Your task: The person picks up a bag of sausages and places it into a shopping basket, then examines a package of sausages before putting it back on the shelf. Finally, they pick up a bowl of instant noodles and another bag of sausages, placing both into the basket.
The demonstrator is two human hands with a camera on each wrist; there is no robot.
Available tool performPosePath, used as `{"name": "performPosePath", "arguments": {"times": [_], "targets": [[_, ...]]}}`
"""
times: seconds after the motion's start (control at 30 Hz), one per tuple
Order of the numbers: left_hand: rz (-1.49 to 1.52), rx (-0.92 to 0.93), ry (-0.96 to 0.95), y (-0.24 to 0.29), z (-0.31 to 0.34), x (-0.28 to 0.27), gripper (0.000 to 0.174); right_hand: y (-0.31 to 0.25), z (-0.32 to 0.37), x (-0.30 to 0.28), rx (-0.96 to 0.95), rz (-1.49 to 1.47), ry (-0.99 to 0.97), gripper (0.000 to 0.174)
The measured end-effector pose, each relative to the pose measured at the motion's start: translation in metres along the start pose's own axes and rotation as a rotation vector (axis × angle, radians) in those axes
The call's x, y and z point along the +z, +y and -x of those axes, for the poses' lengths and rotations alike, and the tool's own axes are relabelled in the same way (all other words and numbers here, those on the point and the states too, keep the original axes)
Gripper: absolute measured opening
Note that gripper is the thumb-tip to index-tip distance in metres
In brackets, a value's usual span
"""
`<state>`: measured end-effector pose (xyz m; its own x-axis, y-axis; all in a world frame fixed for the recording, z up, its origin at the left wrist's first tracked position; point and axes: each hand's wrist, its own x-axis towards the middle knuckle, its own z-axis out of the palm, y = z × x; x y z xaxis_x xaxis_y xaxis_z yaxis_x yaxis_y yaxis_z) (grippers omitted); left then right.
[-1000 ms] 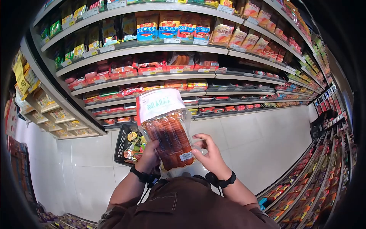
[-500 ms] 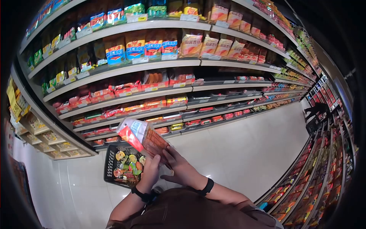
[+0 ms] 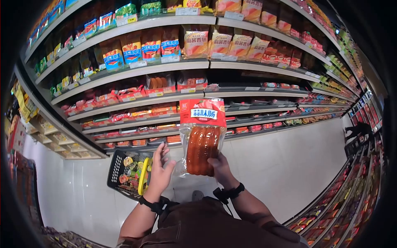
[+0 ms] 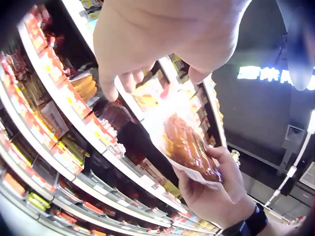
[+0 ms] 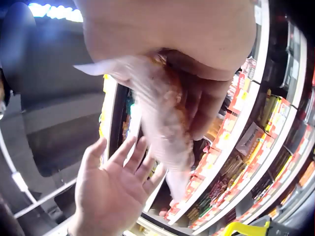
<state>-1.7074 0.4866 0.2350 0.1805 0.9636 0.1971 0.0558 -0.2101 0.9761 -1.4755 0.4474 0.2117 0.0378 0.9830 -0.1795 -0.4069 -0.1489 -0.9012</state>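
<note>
A clear pack of brown sausages [image 3: 202,151] with a red printed header is held upright in front of the body, its front facing the head camera. My right hand [image 3: 223,169] grips its lower right edge, thumb over the front and the other fingers behind. To the left of the pack is my left hand [image 3: 160,171], apart from it, with fingers spread and nothing held. In the left wrist view, glare washes out the upper part of the sausage pack [image 4: 189,147]. The right wrist view shows the pack [image 5: 160,105] edge-on and blurred, with the open left palm [image 5: 115,189] facing it.
A black shopping basket [image 3: 117,172] with a yellow handle [image 3: 144,175] stands on the floor at the left, holding several packaged foods. Ahead rise shelves [image 3: 165,65] of bagged and boxed sausages. Another product rack [image 3: 331,198] runs along the right.
The pack has turned so its red header faces me, and it has moved right and upright. My left hand has let go of it; the right hand now holds it. The basket's yellow handle has come into view.
</note>
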Motion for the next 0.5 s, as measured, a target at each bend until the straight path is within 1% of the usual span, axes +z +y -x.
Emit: {"name": "performPosePath", "arguments": {"times": [0.07, 0.1, 0.13, 0.17, 0.2, 0.27, 0.3, 0.37, 0.4, 0.47, 0.5], "targets": [[0.174, -0.166, -0.088, -0.004, 0.001, -0.003, 0.050, -0.011, 0.000, 0.004, 0.035, -0.019, -0.040, 0.041], [0.167, -0.170, -0.079, -0.004, 0.002, -0.005, 0.050, -0.014, -0.001, 0.006, 0.052, -0.032, -0.069, 0.041], [0.196, -0.277, -0.166, -0.002, 0.004, -0.008, 0.042, -0.012, -0.003, 0.008, 0.055, -0.038, -0.077, 0.041], [0.224, -0.383, -0.255, -0.002, 0.004, -0.011, 0.037, -0.008, -0.006, 0.012, 0.051, -0.018, -0.145, 0.041], [0.216, -0.386, -0.254, -0.005, 0.004, -0.014, 0.037, -0.003, -0.008, 0.016, 0.047, 0.001, -0.210, 0.041], [0.095, -0.281, -0.294, -0.014, 0.003, -0.015, 0.029, 0.006, -0.012, 0.024, 0.081, -0.020, -0.236, 0.041], [0.056, -0.257, -0.249, -0.011, 0.002, -0.018, 0.026, 0.008, -0.015, 0.031, 0.076, -0.003, -0.245, 0.041], [0.111, -0.273, -0.241, 0.000, -0.002, -0.027, 0.025, 0.008, -0.019, 0.043, 0.070, 0.027, -0.249, 0.042], [0.161, -0.290, -0.235, 0.001, -0.006, -0.031, 0.025, 0.004, -0.022, 0.049, 0.061, 0.046, -0.284, 0.044], [0.145, -0.241, -0.252, -0.017, -0.011, -0.041, 0.024, -0.003, -0.027, 0.061, 0.048, 0.073, -0.313, 0.046], [0.212, -0.237, -0.253, -0.019, -0.014, -0.044, 0.024, -0.006, -0.029, 0.066, 0.052, 0.050, -0.324, 0.048]]}}
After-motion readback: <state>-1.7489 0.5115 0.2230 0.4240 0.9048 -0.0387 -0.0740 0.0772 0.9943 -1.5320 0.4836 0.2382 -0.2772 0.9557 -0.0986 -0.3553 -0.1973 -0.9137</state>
